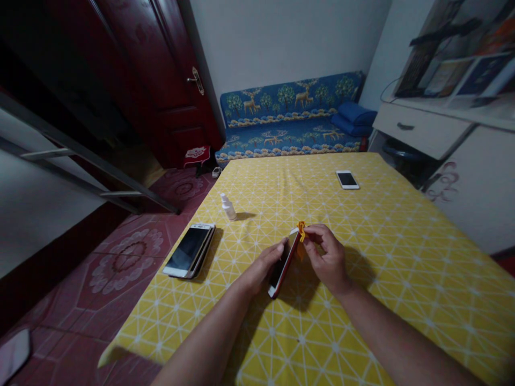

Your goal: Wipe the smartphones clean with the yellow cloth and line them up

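We hold a red-cased smartphone tilted over the worktop, an orange cloth at its far end.
Our left hand has its grip clamped on the red-cased smartphone's side, likely steadying it while leaving much of the screen uncovered; our right hand has its grip pinched together on the orange cloth, apparently bunched for control. Left of that phone lie stacked smartphones; far left of it stands a white bottle, far right lies a white smartphone, all seemingly spaced to free our hands.
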Action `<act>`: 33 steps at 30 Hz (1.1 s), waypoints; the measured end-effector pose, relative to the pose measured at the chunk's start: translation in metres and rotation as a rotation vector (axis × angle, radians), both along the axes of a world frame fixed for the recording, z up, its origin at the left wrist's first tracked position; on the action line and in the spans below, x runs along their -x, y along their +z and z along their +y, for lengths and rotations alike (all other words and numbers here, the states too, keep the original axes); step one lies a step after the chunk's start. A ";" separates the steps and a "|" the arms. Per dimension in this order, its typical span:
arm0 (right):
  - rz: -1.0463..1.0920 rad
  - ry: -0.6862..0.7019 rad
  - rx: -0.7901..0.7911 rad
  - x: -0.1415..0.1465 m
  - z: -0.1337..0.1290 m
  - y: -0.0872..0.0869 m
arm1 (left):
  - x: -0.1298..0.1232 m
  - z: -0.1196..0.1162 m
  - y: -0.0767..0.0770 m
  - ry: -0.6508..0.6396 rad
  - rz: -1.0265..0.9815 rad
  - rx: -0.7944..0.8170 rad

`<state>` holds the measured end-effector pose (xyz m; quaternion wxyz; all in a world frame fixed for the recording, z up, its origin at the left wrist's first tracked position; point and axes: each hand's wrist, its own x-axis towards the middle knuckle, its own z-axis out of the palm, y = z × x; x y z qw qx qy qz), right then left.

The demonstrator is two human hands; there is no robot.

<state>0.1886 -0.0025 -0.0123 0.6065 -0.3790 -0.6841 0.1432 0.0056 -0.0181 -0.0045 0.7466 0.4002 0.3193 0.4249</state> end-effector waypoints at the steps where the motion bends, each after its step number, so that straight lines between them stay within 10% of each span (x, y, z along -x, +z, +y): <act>1: 0.001 0.002 0.003 0.000 0.000 0.000 | 0.001 -0.001 -0.001 -0.048 0.005 -0.014; 33: -0.150 -0.148 -0.034 0.000 0.004 0.006 | -0.003 -0.004 0.008 -0.309 -0.207 0.137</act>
